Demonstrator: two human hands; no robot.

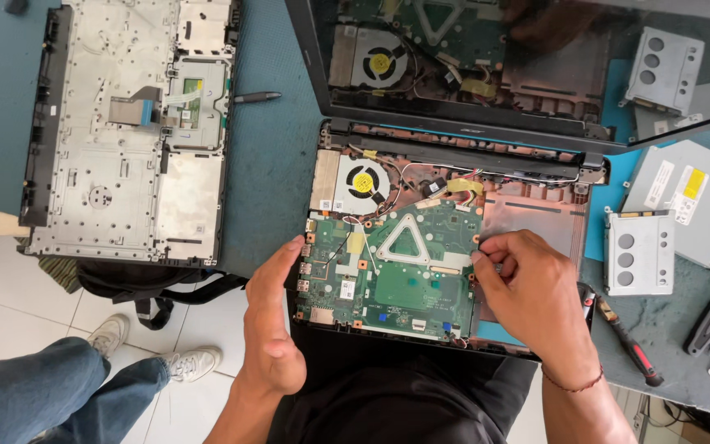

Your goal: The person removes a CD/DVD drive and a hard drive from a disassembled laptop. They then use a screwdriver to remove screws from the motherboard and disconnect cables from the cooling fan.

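Now our left hand (269,321), fingers open, braces the green motherboard's (396,275) left edge; our right hand (532,288) pinches its right edge.

An opened laptop base (536,215) lies at centre frame on a teal work surface (269,173), its screen (486,57) tilted up behind and mirroring the interior. A green motherboard (396,275) fills the left half of the base, with the cooling fan (361,182) at its upper left. The left hand (271,316), fingers extended, rests against the left edge of the board. The right hand (532,288) pinches at the board's right edge. The detached keyboard cover (129,131) lies underside up at upper left. A drive caddy (639,252), an optical drive (688,201) and a screwdriver (628,344) lie at right.
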